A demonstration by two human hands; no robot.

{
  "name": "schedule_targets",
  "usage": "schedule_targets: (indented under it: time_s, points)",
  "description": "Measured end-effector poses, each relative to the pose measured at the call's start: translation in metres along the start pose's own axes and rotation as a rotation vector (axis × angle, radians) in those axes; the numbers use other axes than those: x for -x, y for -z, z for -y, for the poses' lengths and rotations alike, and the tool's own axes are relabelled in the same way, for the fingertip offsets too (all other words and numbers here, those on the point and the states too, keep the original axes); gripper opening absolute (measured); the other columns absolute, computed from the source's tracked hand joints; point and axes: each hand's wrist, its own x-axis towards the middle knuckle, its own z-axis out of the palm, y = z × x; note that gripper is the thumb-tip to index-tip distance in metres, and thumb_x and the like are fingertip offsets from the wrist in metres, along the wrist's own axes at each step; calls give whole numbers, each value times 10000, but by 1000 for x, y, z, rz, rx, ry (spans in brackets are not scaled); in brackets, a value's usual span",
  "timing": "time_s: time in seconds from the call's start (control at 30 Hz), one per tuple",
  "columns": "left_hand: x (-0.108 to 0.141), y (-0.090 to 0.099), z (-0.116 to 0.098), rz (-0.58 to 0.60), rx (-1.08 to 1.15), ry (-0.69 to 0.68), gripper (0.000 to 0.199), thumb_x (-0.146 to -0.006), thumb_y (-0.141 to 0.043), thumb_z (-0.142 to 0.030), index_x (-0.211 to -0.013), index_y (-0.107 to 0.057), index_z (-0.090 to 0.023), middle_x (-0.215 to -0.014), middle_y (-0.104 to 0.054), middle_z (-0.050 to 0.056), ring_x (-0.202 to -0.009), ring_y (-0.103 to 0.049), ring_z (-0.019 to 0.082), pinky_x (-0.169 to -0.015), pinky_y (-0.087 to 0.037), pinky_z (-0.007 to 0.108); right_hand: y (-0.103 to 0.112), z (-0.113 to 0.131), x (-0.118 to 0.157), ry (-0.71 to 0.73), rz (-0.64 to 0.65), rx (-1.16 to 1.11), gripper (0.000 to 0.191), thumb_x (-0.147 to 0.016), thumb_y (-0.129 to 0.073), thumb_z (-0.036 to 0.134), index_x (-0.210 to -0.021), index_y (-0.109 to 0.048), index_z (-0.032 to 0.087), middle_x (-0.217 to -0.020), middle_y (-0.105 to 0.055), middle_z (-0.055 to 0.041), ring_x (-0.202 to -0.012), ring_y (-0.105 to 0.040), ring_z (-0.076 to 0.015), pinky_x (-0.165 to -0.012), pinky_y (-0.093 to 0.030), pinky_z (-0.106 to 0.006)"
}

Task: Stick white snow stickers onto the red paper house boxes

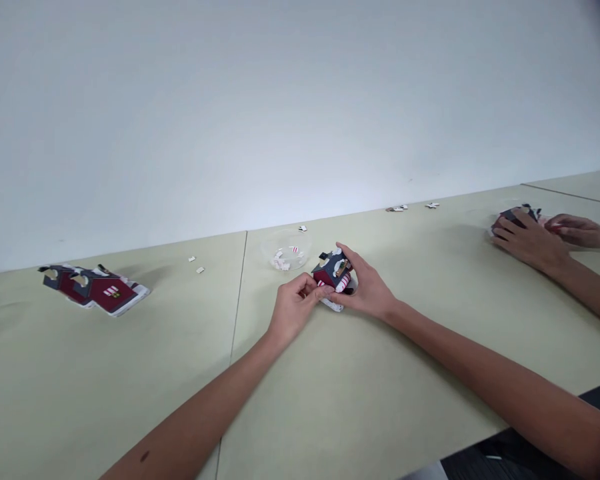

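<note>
A small model house with dark red walls, a dark roof and a white base is between my two hands, just above or on the table. My right hand grips it from the right, thumb and fingers spread around the roof and front. On its left, the bent fingers of my left hand are pinched close to the lower wall; whatever they hold there is hidden. Red-and-white striped trim shows at the front of the house. Just beyond stands a clear round tub with small white and striped pieces inside.
Two similar houses stand close together at left. Small loose pieces lie near them, with more pieces along the wall. At right, another person's hands work on a similar house. A seam crosses the tabletop.
</note>
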Motion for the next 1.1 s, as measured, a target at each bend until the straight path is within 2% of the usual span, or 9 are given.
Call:
schedule_targets:
  time_s: [0.17,0.4,0.57,0.63,0.7,0.8,0.87,1.0,1.1]
  points:
    - [0,-1,-2,52,2,45,398,-778,-754,-468,-625,-568,-152,-558,-535,-35,-569,-451,100,-553,-316,223,3,-1,0,34,58,-20,988,-779,-741,508,-1572,-204,263,-1454,-509,-138,-1257,-569,-332,-1001,-515,-464]
    - [3,0,-5,135,-78,-37,372,-937,-554,-490,-771,-624,-165,-654,-599,-14,-619,-501,116,-600,-368,240,6,-8,-2,-22,83,-108,992,-782,-742,554,-1577,-221,272,-1421,-553,-126,-1219,-599,-327,-1013,-505,-485]
    - [4,0,-8,22,-141,-94,324,-903,-618,-481,-792,-532,-189,-663,-494,-40,-626,-447,112,-588,-347,242,5,-11,-3,-10,68,-200,910,-820,-723,503,-1566,-258,266,-1474,-508,-118,-1274,-560,-318,-1060,-473,-479]
    - [4,1,-9,-36,-165,-119,297,-876,-662,-468,-926,-527,-207,-759,-523,-30,-703,-487,124,-634,-384,246,4,-13,-2,5,71,-246,875,-839,-707,487,-1561,-268,257,-1440,-537,-118,-1224,-590,-305,-1042,-488,-471]
    - [4,1,-9,-40,-174,-140,404,-859,-689,-458,-1140,-509,-230,-967,-590,23,-888,-556,162,-734,-439,272,5,-14,-2,31,83,-278,845,-852,-691,482,-1555,-284,247,-1429,-544,-123,-1211,-595,-305,-1031,-496,-470]
    - [4,2,-11,75,-132,-175,617,-878,-670,-449,-1398,-385,-277,-1378,-507,115,-1250,-500,246,-893,-476,337,7,-13,0,87,115,-300,826,-867,-661,512,-1553,-288,242,-1477,-495,-139,-1257,-567,-322,-1036,-495,-472]
    - [6,2,-13,172,-104,-201,665,-899,-647,-441,-1465,-328,-298,-1515,-405,123,-1371,-419,276,-967,-472,369,10,-9,1,130,165,-303,848,-886,-622,545,-1574,-232,242,-1550,-410,-147,-1340,-505,-333,-1075,-468,-476]
    - [9,5,-14,251,-132,-245,734,-886,-670,-437,-1506,-300,-309,-1547,-396,106,-1377,-436,284,-1076,-422,410,16,-2,1,216,293,-238,901,-930,-515,599,-1609,-61,218,-1655,-205,-139,-1491,-299,-328,-1183,-336,-493]
    - [12,10,-12,252,-210,-273,775,-840,-719,-465,-1499,-342,-307,-1504,-455,113,-1331,-480,303,-1064,-432,429,19,0,2,259,349,-147,920,-934,-513,592,-1611,-29,198,-1652,-207,-151,-1491,-300,-329,-1188,-328,-499]
